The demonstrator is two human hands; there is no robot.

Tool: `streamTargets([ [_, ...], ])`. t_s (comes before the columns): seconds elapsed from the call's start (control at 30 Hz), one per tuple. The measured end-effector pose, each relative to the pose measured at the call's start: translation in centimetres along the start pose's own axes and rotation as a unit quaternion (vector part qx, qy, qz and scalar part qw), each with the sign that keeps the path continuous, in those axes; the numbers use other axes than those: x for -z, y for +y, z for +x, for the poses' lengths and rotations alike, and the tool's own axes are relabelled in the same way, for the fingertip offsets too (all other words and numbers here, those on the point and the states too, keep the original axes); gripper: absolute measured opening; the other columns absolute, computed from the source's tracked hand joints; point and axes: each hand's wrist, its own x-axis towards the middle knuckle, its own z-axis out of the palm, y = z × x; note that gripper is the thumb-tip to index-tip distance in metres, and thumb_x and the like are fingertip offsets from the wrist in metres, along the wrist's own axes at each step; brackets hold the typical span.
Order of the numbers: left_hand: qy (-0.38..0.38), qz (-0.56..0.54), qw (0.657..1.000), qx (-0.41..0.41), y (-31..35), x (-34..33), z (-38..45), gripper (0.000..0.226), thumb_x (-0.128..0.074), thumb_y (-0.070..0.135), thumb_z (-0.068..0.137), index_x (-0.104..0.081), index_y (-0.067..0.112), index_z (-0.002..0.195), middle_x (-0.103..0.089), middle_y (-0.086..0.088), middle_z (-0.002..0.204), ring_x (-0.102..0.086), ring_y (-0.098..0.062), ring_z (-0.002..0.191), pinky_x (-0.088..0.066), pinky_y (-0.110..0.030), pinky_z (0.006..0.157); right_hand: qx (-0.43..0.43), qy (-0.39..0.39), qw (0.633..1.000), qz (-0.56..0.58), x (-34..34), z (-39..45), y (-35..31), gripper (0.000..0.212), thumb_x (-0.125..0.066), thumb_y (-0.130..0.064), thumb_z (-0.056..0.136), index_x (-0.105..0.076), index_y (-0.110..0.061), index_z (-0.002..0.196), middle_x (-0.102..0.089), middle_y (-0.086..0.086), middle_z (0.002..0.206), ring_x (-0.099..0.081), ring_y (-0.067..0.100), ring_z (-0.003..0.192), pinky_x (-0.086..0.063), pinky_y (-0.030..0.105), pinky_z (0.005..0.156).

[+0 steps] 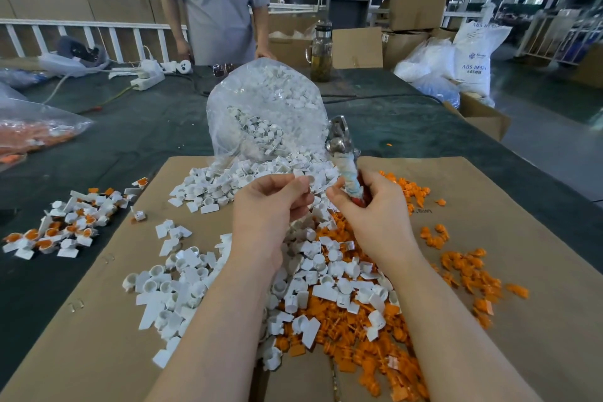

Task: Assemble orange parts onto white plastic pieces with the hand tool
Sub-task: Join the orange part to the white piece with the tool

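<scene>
Two bare hands meet mid-frame above a cardboard sheet. The left hand pinches a small white plastic piece between thumb and fingertips; the right hand curls round the taped handle of metal pliers, jaws pointing up. Loose white pieces and orange parts lie heaped below, beside a clear bag of white pieces. Assembled pieces sit at centre left.
</scene>
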Motion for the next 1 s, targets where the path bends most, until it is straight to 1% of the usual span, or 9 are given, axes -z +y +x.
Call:
streamTargets([
  [0.07,-0.001,0.000,1.000,0.001,-0.01,-0.07,-0.05,0.011,-0.079,0.006,0.080,-0.071,0.005,0.087,-0.075,-0.006,0.073,-0.070,-0.012,0.061,-0.059,-0.021,0.059,0.013,0.008,1.000,0.001,0.04,0.00,-0.08,0.011,-0.071,-0.023,0.087,-0.062,-0.027,0.086,-0.059,-0.030,0.066,-0.055,-0.008,0.062,-0.040,0.006,0.057],
  [0.17,-0.005,-0.004,1.000,-0.001,-0.06,-0.10,-0.09,0.010,-0.079,0.006,0.081,-0.071,0.005,0.086,-0.074,-0.007,0.071,-0.071,-0.013,0.062,-0.059,-0.022,0.060,0.023,0.011,1.000,0.018,-0.01,0.03,-0.18,0.013,-0.071,-0.024,0.088,-0.059,-0.029,0.084,-0.055,-0.033,0.061,-0.054,-0.008,0.059,-0.039,0.006,0.055],
  [0.4,-0.028,0.006,1.000,0.009,-0.15,-0.29,-0.28,0.008,-0.075,0.003,0.083,-0.068,0.006,0.081,-0.075,-0.012,0.074,-0.075,-0.021,0.073,-0.061,-0.026,0.064,0.027,0.008,0.998,0.060,-0.21,-0.06,-0.20,0.005,-0.068,-0.020,0.091,-0.064,-0.024,0.092,-0.060,-0.030,0.067,-0.056,-0.008,0.061,-0.042,0.007,0.057],
  [0.53,-0.036,0.018,0.999,0.009,-0.16,-0.37,-0.30,0.007,-0.075,0.005,0.082,-0.068,0.006,0.081,-0.075,-0.012,0.073,-0.075,-0.020,0.073,-0.061,-0.026,0.063,0.030,0.018,0.996,0.077,-0.24,-0.14,-0.49,0.012,-0.067,-0.017,0.091,-0.064,-0.029,0.090,-0.064,-0.028,0.077,-0.057,-0.008,0.067,-0.043,0.006,0.061],
  [0.67,-0.047,0.013,0.999,0.015,-0.14,-0.43,-0.37,0.007,-0.075,0.004,0.083,-0.069,0.001,0.086,-0.075,-0.012,0.073,-0.075,-0.020,0.071,-0.059,-0.024,0.060,0.044,0.026,0.996,0.072,-0.36,-0.15,-0.79,0.020,-0.066,-0.012,0.091,-0.061,-0.031,0.085,-0.062,-0.029,0.075,-0.056,-0.009,0.065,-0.041,0.004,0.060],
  [0.8,-0.052,0.019,0.998,0.010,-0.14,-0.57,-0.54,0.012,-0.076,0.003,0.082,-0.070,-0.003,0.090,-0.074,-0.014,0.072,-0.074,-0.018,0.067,-0.055,-0.021,0.055,0.044,0.031,0.996,0.069,-0.39,-0.14,-0.87,0.019,-0.067,-0.013,0.091,-0.061,-0.031,0.086,-0.061,-0.028,0.074,-0.056,-0.008,0.064,-0.041,0.005,0.060],
  [0.87,-0.056,0.019,0.998,0.010,-0.17,-0.67,-0.62,0.012,-0.076,0.002,0.081,-0.069,-0.003,0.090,-0.074,-0.015,0.072,-0.074,-0.018,0.067,-0.056,-0.021,0.055,0.050,0.036,0.996,0.057,-0.44,-0.11,-0.92,0.014,-0.068,-0.013,0.090,-0.063,-0.026,0.087,-0.063,-0.026,0.076,-0.058,-0.008,0.066,-0.042,0.005,0.061],
  [0.93,-0.061,0.015,0.998,0.011,-0.21,-0.79,-0.68,0.011,-0.075,0.000,0.081,-0.068,-0.001,0.090,-0.074,-0.013,0.069,-0.074,-0.018,0.066,-0.057,-0.022,0.057,0.047,0.040,0.997,0.047,-0.53,-0.07,-0.80,0.003,-0.069,-0.014,0.090,-0.066,-0.016,0.091,-0.065,-0.018,0.073,-0.058,-0.007,0.067,-0.042,0.005,0.061],
  [1.0,-0.059,0.013,0.998,0.010,-0.23,-0.83,-0.65,0.013,-0.075,-0.001,0.082,-0.067,-0.002,0.092,-0.073,-0.011,0.066,-0.073,-0.017,0.065,-0.057,-0.022,0.057,0.043,0.046,0.998,0.030,-0.62,-0.02,-0.68,0.009,-0.069,-0.018,0.090,-0.067,-0.011,0.096,-0.062,-0.010,0.072,-0.056,-0.004,0.065,-0.040,0.007,0.059],
])
